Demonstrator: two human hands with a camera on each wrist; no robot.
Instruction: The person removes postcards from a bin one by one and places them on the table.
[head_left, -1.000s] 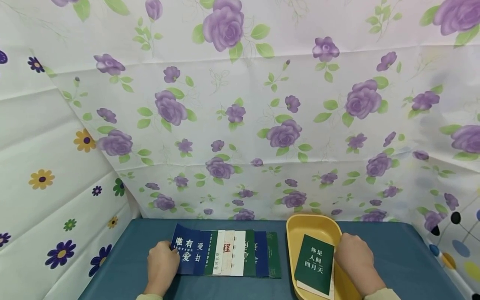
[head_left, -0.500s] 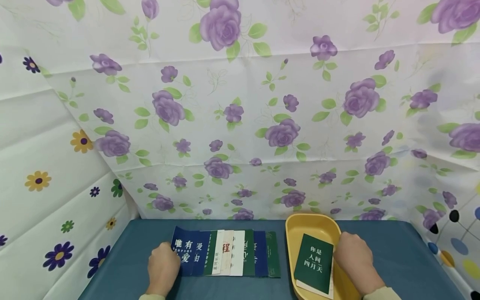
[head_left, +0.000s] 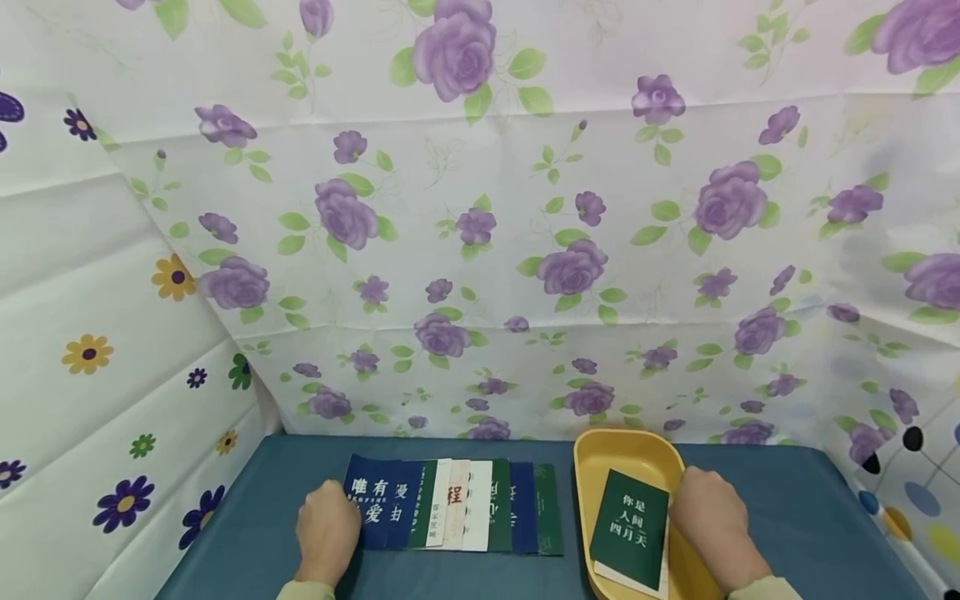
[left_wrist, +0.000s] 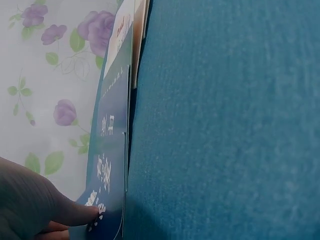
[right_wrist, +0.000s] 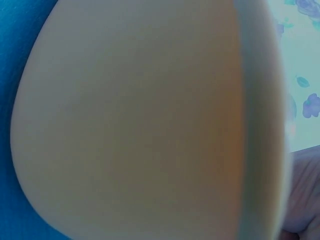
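Note:
My left hand (head_left: 328,531) pinches the left end of a dark blue booklet (head_left: 380,521) with white Chinese characters. In the left wrist view the thumb (left_wrist: 77,212) presses on its cover, and some fingers curl beneath. This booklet is the leftmost of several thin booklets in blue, green and white, overlapping in a row on the table (head_left: 450,579). On the right, my right hand (head_left: 708,517) grips the right rim of a yellow tray (head_left: 600,454). Inside the tray a green booklet (head_left: 630,521) lies over a paler one. The tray's wall (right_wrist: 135,125) fills most of the right wrist view.
White cloth with purple roses (head_left: 480,225) hangs behind the table's back edge. Other floral cloths (head_left: 112,417) close in the left side and the right side (head_left: 900,467). The row's right end, a green booklet (head_left: 549,508), lies close to the tray.
The blue booklet's upper left corner, raised a second ago, has come down a little. My left hand has barely shifted. The right hand and the tray have stayed put.

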